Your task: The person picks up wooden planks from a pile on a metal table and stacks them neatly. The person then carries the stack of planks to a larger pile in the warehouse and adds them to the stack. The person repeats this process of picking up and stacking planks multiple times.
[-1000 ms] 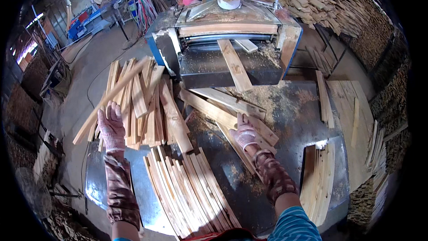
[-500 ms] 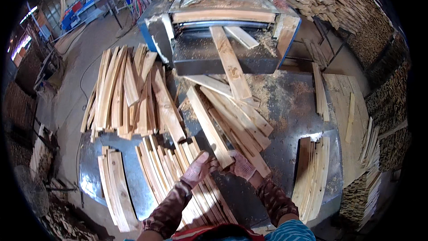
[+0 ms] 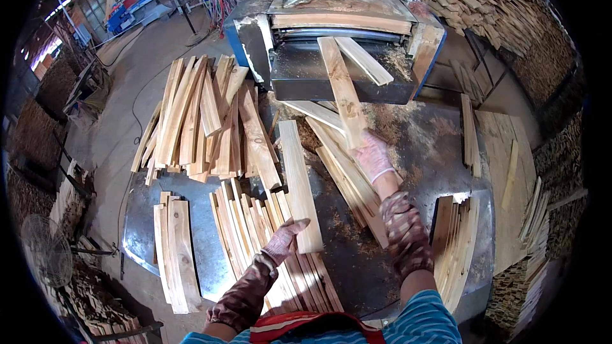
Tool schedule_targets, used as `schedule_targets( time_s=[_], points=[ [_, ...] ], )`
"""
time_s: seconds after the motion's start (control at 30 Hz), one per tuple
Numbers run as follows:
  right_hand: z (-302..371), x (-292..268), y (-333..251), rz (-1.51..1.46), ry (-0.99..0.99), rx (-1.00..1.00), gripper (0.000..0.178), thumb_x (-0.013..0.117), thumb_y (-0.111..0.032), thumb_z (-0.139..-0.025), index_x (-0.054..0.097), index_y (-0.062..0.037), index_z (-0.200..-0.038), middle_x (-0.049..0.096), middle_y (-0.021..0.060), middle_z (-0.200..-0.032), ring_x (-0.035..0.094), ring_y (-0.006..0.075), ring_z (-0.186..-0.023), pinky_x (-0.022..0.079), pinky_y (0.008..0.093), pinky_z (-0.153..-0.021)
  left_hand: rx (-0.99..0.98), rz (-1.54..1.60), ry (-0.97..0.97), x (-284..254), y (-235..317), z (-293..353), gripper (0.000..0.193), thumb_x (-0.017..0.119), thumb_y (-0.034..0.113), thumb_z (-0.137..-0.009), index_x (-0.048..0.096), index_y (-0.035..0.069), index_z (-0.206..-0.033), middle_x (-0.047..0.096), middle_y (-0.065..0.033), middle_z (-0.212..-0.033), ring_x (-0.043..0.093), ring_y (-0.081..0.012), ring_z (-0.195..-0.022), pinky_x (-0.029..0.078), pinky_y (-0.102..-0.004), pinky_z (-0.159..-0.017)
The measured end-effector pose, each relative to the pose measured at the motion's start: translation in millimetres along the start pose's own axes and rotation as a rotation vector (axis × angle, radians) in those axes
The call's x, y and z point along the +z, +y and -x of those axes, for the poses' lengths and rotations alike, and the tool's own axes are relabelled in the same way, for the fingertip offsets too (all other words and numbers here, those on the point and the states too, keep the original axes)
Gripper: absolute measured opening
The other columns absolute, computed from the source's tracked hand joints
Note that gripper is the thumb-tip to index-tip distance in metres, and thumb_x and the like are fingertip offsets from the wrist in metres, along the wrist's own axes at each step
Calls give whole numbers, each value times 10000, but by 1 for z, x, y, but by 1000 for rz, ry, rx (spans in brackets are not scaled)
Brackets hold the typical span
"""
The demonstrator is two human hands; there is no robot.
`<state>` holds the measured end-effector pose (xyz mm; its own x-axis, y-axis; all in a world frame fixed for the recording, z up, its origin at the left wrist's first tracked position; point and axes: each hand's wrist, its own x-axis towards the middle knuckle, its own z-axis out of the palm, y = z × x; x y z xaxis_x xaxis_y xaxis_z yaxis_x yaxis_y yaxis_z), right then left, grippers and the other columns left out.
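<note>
My left hand (image 3: 283,242), in a pale glove, grips the lower end of a wooden board (image 3: 297,178), its thumb lying across the face. That board points away from me, above a row of narrow boards (image 3: 255,216). Farther off, my gloved right hand (image 3: 372,155) is at the near end of a knotty wooden board (image 3: 340,83), its fingers closed at the edge and partly hidden. The knotty board's far end rests on the bed of a thickness planer (image 3: 344,92). Beside it on the bed lies a shorter pale board (image 3: 364,61).
A loose pile of boards (image 3: 197,121) covers the metal table's far left. Smaller stacks stand at the near left (image 3: 175,248) and near right (image 3: 456,242). Several boards (image 3: 347,175) lie askew under my right arm, among wood shavings (image 3: 433,124). A fan (image 3: 46,251) stands at left.
My right hand has left the board in my left hand and reached forward to the knotty board. The left-hand board has swung more upright and shifted left over the row. The view has shifted slightly.
</note>
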<state>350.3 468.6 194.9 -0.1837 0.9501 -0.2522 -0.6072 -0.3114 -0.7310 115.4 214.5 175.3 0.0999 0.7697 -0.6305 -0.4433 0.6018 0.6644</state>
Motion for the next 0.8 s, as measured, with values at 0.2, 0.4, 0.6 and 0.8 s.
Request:
schedule_targets(
  time_s=[0.2,0.4,0.6,0.8],
  points=[
    [86,-66,87,-126,50,100,353,673,-224,-912,595,-24,-1193,628,108,-1146,624,301,-1009,559,430,-780,156,-226,36,-64,-5,85,427,725,213,-870,627,-27,-1210,641,-110,-1130,624,-214,-1079,493,-339,-977],
    [214,-123,94,51,242,245,397,679,-196,-920,586,13,-1244,691,102,-1035,679,250,-883,555,352,-764,143,-90,385,-197,-80,198,327,630,24,-812,640,-21,-1136,681,-80,-951,664,-205,-839,570,-348,-706],
    [283,-162,92,1544,349,172,501,615,-337,-890,591,-25,-1280,671,170,-1144,662,315,-1018,527,418,-858,255,170,600,-265,-172,269,357,539,-44,-802,617,-22,-1151,692,-109,-947,687,-223,-809,579,-327,-698],
    [279,-107,90,1849,390,415,698,639,-436,-847,453,-75,-1414,508,266,-1363,589,404,-1158,496,496,-935,162,-205,844,-367,-224,254,212,532,-2,-818,647,21,-994,694,-77,-913,640,-203,-732,535,-316,-667]
  ],
)
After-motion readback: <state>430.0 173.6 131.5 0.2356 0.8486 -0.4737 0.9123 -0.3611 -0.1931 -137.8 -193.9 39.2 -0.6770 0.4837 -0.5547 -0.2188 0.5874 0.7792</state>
